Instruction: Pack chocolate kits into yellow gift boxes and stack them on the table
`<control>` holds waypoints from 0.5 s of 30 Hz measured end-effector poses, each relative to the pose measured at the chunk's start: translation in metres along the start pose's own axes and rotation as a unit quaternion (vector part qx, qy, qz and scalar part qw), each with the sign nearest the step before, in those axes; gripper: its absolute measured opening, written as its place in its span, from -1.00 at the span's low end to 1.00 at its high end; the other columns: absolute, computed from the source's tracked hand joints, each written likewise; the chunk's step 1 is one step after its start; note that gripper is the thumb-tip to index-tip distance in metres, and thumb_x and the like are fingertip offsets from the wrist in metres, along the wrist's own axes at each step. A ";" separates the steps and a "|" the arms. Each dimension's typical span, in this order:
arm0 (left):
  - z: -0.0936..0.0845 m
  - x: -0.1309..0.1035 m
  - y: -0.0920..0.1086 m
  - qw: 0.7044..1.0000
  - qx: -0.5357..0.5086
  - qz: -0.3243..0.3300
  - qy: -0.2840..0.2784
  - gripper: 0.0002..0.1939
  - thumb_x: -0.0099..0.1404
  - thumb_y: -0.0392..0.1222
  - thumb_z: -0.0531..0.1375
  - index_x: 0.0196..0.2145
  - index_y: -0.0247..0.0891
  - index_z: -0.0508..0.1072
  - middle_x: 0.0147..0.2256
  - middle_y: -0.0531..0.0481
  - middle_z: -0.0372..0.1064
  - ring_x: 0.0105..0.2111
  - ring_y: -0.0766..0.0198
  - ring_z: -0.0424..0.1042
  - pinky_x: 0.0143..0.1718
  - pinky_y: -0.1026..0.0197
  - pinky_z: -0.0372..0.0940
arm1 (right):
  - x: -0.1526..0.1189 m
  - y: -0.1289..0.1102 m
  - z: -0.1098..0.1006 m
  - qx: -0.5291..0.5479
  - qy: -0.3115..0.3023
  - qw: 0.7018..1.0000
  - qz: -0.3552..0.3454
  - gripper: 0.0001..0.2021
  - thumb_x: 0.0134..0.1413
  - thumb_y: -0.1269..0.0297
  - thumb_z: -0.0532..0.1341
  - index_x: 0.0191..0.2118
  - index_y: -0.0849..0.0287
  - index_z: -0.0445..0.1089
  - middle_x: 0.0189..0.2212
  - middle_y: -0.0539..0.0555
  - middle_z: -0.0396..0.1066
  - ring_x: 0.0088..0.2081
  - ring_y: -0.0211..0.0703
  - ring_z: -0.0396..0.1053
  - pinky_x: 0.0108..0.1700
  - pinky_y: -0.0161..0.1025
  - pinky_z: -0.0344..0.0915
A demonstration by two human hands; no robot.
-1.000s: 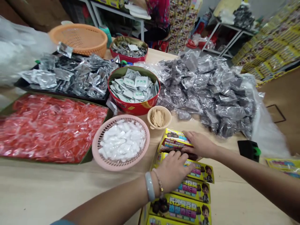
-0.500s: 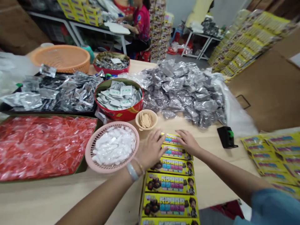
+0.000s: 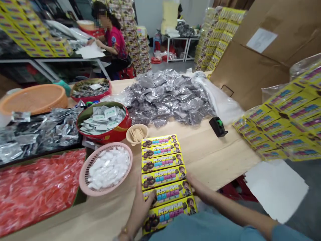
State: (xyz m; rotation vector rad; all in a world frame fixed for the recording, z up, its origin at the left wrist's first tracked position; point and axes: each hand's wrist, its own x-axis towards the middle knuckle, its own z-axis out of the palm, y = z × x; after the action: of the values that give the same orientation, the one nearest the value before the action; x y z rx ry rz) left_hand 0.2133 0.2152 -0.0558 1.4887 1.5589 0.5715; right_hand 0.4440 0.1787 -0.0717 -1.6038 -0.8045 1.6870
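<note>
A row of several yellow printed boxes (image 3: 163, 174) runs from the table's near edge toward the small bowl of wooden sticks (image 3: 137, 134). On the row's left side lies my left hand (image 3: 142, 202), its thumb over a box near the close end and its fingers along the side. My right hand (image 3: 192, 182) presses against the right side, its fingers mostly hidden. Between them the hands hold the row. Left of the row is a pink basket of white packets (image 3: 107, 169).
Red packets (image 3: 42, 187), silver packets (image 3: 50, 132) and a red tin of sachets (image 3: 102, 120) are on the left. Grey packets (image 3: 170, 97) lie behind, a tape dispenser (image 3: 218, 127) at right. Stacked yellow boxes (image 3: 283, 117) stand beyond the right edge. A person (image 3: 115, 42) sits behind.
Both hands have moved from the far end of the row back toward my body, uncovering the far boxes. The view has turned right, showing more stacked boxes.
</note>
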 end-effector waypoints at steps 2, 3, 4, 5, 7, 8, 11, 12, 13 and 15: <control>0.011 -0.010 0.001 0.994 -0.090 -0.067 0.004 -0.22 0.07 0.08 0.04 0.14 -0.33 -0.16 -0.04 -0.25 0.21 -0.06 0.06 0.26 -0.09 0.04 0.20 | -0.009 0.008 0.007 0.074 -0.022 0.997 -0.020 -0.37 -0.06 -0.17 -0.05 0.12 0.00 -0.06 0.04 0.12 0.14 -0.05 -0.08 0.22 -0.06 -0.03 0.16; 0.018 -0.008 0.004 0.991 -0.113 -0.076 0.008 -0.21 0.05 0.08 0.06 0.13 -0.33 -0.15 -0.05 -0.25 0.22 -0.09 0.05 0.28 -0.11 0.04 0.22 | -0.005 0.003 0.007 0.095 -0.023 0.995 -0.026 -0.37 -0.06 -0.16 -0.04 0.11 0.03 -0.04 0.03 0.12 0.16 -0.05 -0.10 0.23 -0.05 -0.05 0.16; 0.024 -0.003 0.009 0.990 -0.124 -0.070 0.011 -0.20 0.03 0.07 0.08 0.12 -0.34 -0.14 -0.05 -0.26 0.22 -0.11 0.05 0.29 -0.12 0.04 0.22 | 0.002 -0.006 0.004 0.108 -0.021 0.993 -0.031 -0.37 -0.06 -0.15 -0.02 0.10 0.06 -0.03 0.02 0.12 0.18 -0.06 -0.11 0.24 -0.04 -0.06 0.17; 0.030 0.004 0.014 0.990 -0.130 -0.053 0.008 -0.20 0.03 0.06 0.09 0.12 -0.35 -0.13 -0.05 -0.27 0.21 -0.11 0.06 0.29 -0.11 0.05 0.22 | 0.011 -0.018 -0.002 0.110 -0.017 0.993 -0.034 -0.38 -0.06 -0.13 0.01 0.10 0.08 -0.01 0.00 0.12 0.19 -0.07 -0.10 0.25 -0.04 -0.07 0.17; 0.040 0.020 0.023 0.993 -0.117 -0.005 -0.003 -0.23 0.05 0.03 0.08 0.12 -0.35 -0.14 -0.05 -0.28 0.20 -0.09 0.06 0.27 -0.09 0.03 0.20 | 0.031 -0.041 -0.022 0.099 -0.010 0.994 -0.033 -0.38 -0.08 -0.09 0.06 0.08 0.11 0.02 -0.02 0.12 0.23 -0.10 -0.08 0.28 -0.06 -0.06 0.19; 0.043 0.028 0.028 0.996 -0.086 0.025 0.008 -0.24 0.07 0.01 0.07 0.12 -0.36 -0.16 -0.03 -0.30 0.17 -0.04 0.04 0.22 -0.06 -0.01 0.17 | 0.040 -0.049 -0.033 0.088 -0.010 0.996 -0.032 -0.39 -0.08 -0.07 0.07 0.08 0.12 0.03 -0.04 0.11 0.25 -0.12 -0.07 0.29 -0.07 -0.05 0.20; 0.046 0.055 0.050 0.980 0.096 0.157 0.081 -0.30 0.14 -0.04 0.02 0.14 -0.36 -0.17 0.11 -0.35 -0.10 0.12 -0.05 -0.11 0.05 -0.15 -0.05 | 0.056 -0.057 -0.055 0.023 -0.006 0.998 -0.064 -0.43 -0.06 -0.03 0.06 0.07 0.13 0.07 -0.06 0.10 0.28 -0.12 -0.07 0.29 -0.07 -0.06 0.19; 0.048 0.067 0.061 0.961 0.164 0.206 0.087 -0.35 0.16 -0.06 -0.01 0.14 -0.34 -0.14 0.15 -0.32 -0.18 0.15 -0.04 -0.21 0.06 -0.17 -0.12 | 0.060 -0.055 -0.057 -0.010 0.008 0.996 -0.084 -0.44 -0.05 -0.02 0.06 0.06 0.12 0.10 -0.06 0.09 0.27 -0.09 -0.07 0.26 -0.05 -0.07 0.17; 0.051 0.080 0.074 0.940 0.225 0.247 0.072 -0.40 0.19 -0.08 -0.03 0.14 -0.31 -0.11 0.16 -0.28 -0.22 0.16 -0.02 -0.28 0.07 -0.18 -0.16 | 0.062 -0.052 -0.057 -0.046 0.026 0.994 -0.101 -0.46 -0.05 -0.01 0.06 0.05 0.12 0.12 -0.05 0.09 0.27 -0.06 -0.06 0.24 -0.03 -0.07 0.16; 0.063 0.108 0.100 0.904 0.324 0.279 0.018 -0.49 0.22 -0.08 -0.08 0.11 -0.25 0.01 0.16 -0.21 -0.15 0.16 -0.02 -0.28 0.06 -0.20 -0.17 | 0.065 -0.043 -0.053 -0.106 0.054 0.985 -0.123 -0.47 -0.06 0.00 0.07 0.04 0.11 0.15 -0.04 0.09 0.25 -0.02 -0.04 0.19 -0.01 -0.07 0.12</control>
State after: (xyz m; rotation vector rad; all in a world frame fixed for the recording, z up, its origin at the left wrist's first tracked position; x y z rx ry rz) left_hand 0.3325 0.3211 -0.0358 2.4870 1.4038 0.4032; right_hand 0.4981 0.2559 -0.0780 -1.6443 -1.1066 1.3655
